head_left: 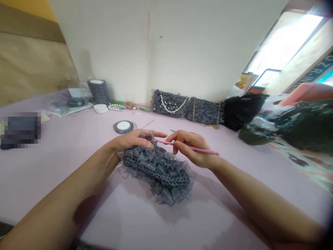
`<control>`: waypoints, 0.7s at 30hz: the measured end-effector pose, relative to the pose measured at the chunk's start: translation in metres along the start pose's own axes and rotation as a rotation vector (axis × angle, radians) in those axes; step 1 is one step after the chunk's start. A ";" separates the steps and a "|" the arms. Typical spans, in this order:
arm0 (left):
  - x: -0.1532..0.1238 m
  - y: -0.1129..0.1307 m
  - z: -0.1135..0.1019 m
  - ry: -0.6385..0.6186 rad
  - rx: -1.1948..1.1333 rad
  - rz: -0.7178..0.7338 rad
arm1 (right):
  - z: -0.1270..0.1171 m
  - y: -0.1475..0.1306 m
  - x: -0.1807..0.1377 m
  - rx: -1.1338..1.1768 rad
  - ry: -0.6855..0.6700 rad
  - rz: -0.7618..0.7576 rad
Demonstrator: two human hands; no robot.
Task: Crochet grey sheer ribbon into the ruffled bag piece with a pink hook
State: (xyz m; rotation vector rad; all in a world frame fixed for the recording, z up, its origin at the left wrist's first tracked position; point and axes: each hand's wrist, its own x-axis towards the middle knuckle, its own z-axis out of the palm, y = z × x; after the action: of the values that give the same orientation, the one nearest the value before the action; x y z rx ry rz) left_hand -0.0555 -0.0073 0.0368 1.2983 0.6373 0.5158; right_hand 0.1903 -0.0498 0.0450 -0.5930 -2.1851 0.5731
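A grey ruffled crochet piece (158, 166), worked in sheer ribbon, lies tilted over the table in front of me. My left hand (135, 139) grips its upper left edge, thumb on the near side and index finger stretched out to the right. Between the fingers of my right hand (191, 146) is a pink crochet hook (200, 150). The hook's tip reaches the ribbon by my left fingertips; whether it has caught a loop is too small to tell. Just beyond my left hand sits a spool of grey ribbon (124, 126).
Two finished-looking grey ruffled bags, one with a pearl strand (170, 110) and one with a gold chain (194, 110), lean against the wall. Stacked ribbon spools (98, 92) and a white round lid (100, 108) stand back left. A black plastic bag (241, 109) is at right.
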 end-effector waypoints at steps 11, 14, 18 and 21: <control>0.000 -0.002 -0.003 -0.074 -0.091 -0.026 | -0.013 -0.004 0.001 -0.125 -0.127 -0.121; -0.003 0.003 0.003 -0.062 -0.024 -0.034 | -0.012 -0.007 0.002 0.025 -0.104 0.027; 0.000 0.005 0.018 0.001 0.039 0.006 | 0.007 -0.007 0.000 0.199 0.045 0.124; 0.007 -0.001 0.031 -0.019 -0.030 0.068 | 0.024 -0.003 -0.002 0.098 0.216 0.073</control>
State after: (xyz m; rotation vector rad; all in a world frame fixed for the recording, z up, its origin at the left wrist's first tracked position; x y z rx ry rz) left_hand -0.0286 -0.0249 0.0392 1.2984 0.5696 0.5658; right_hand 0.1726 -0.0580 0.0311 -0.6524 -1.9287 0.6210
